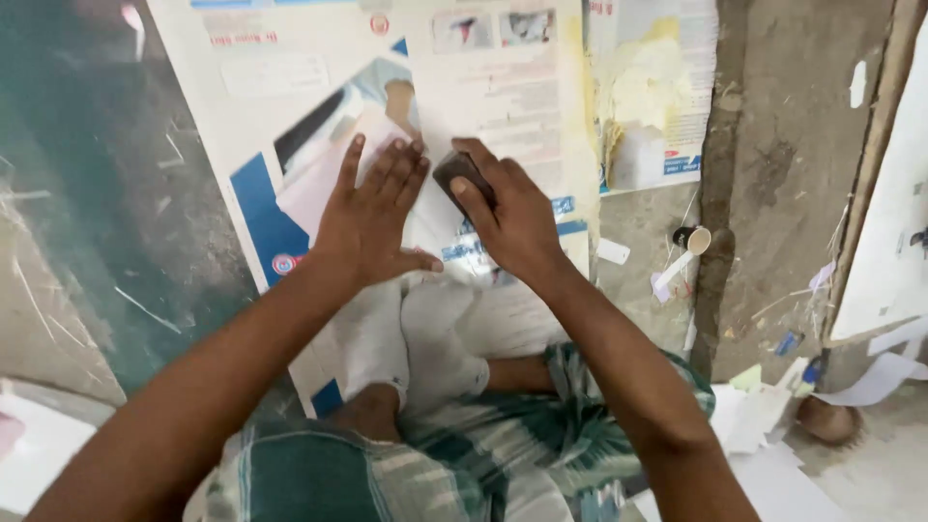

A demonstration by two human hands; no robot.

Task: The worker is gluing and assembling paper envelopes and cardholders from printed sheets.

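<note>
Dark block on flat printed sheet

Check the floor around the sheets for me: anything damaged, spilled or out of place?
Yes. The printed sheet at top right carries a yellowish stain and looks torn and wrinkled along its left side. Paper scraps lie strewn on the concrete floor at right. The left hand lies flat on the large printed sheet; the right hand presses a dark block on it.

A white and blue printed sheet, a dark brown block, green-and-white checked cloth.
</note>
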